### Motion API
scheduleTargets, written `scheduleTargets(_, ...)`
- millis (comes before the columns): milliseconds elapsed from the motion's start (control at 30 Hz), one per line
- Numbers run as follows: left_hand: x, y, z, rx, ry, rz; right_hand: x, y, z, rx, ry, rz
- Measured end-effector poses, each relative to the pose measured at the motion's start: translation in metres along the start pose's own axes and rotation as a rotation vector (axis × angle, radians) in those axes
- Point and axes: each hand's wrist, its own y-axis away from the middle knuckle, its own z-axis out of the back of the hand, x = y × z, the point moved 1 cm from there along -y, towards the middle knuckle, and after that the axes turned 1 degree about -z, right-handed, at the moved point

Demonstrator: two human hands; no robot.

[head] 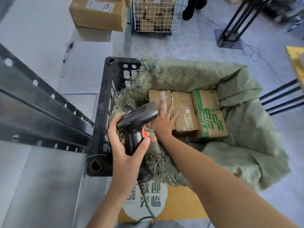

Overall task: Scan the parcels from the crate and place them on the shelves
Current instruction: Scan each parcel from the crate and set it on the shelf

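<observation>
From the head camera, your left hand [126, 145] grips the handle of the scanner [138, 122], thumb near its orange trigger, holding it over the crate's left wall. Your right hand [164, 124] lies flat with fingers spread on the leftmost parcel [158, 97], not yet curled round it. Three parcels sit side by side inside the crate [102, 112], which is lined with a green sack [246, 137]: the one under your hand, a taped middle parcel [185, 111], and a green-printed parcel [209, 114] toward the right. All three look still to be scanned and shelved. The shelf [32, 112] stands just left of the crate, with a box [97, 14] beyond.
</observation>
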Motion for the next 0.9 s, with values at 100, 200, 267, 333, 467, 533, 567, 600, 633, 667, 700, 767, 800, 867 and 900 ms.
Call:
scheduleTargets(100, 0.001, 0.001, 0.0, 0.015, -0.008, 0.006, -0.001, 0.002, 0.0, -0.01, -0.036, 0.003)
scheduleTargets(200, -0.001, 0.002, -0.002, 0.039, 0.012, -0.005, -0.003, 0.002, 0.002, 0.005, -0.055, 0.008)
scheduleTargets(267, 0.0, 0.003, -0.003, 0.041, 0.016, 0.01, -0.004, 0.001, 0.002, 0.028, -0.051, 0.016)
scheduleTargets(333, 0.0, 0.002, -0.004, 0.034, 0.023, 0.014, -0.005, -0.001, 0.001, 0.045, -0.051, 0.014)
scheduleTargets(467, -0.003, 0.001, -0.007, 0.026, 0.049, -0.019, -0.007, -0.006, -0.001, 0.079, 0.01, 0.029)
scheduleTargets(533, -0.002, 0.0, -0.007, 0.02, 0.041, -0.004, -0.006, -0.004, 0.003, 0.097, 0.01, 0.029)
scheduleTargets(567, -0.002, 0.0, -0.006, 0.011, 0.026, 0.008, -0.006, -0.004, 0.005, 0.106, 0.009, 0.028)
scheduleTargets(600, -0.002, 0.0, -0.006, -0.005, 0.005, 0.015, -0.007, -0.004, 0.006, 0.109, 0.017, 0.029)
scheduleTargets(633, -0.003, 0.0, -0.005, -0.027, -0.012, 0.012, -0.007, -0.004, 0.007, 0.107, 0.024, 0.036)
scheduleTargets(667, -0.005, 0.001, -0.005, -0.052, -0.02, 0.003, -0.007, -0.005, 0.009, 0.109, 0.012, 0.045)
scheduleTargets(700, -0.008, 0.002, -0.005, -0.081, -0.019, -0.01, -0.007, -0.005, 0.014, 0.112, -0.017, 0.053)
scheduleTargets(767, -0.014, 0.009, -0.005, -0.15, -0.012, -0.054, -0.008, -0.002, 0.027, 0.101, -0.064, 0.071)
scheduleTargets(800, -0.018, 0.015, -0.005, -0.188, -0.016, -0.077, -0.009, 0.001, 0.034, 0.087, -0.076, 0.087)
scheduleTargets(867, -0.025, 0.033, -0.005, -0.251, -0.031, -0.123, -0.014, 0.011, 0.05, 0.059, -0.091, 0.121)
scheduleTargets(900, -0.029, 0.044, -0.005, -0.277, -0.042, -0.151, -0.017, 0.019, 0.058, 0.041, -0.11, 0.138)
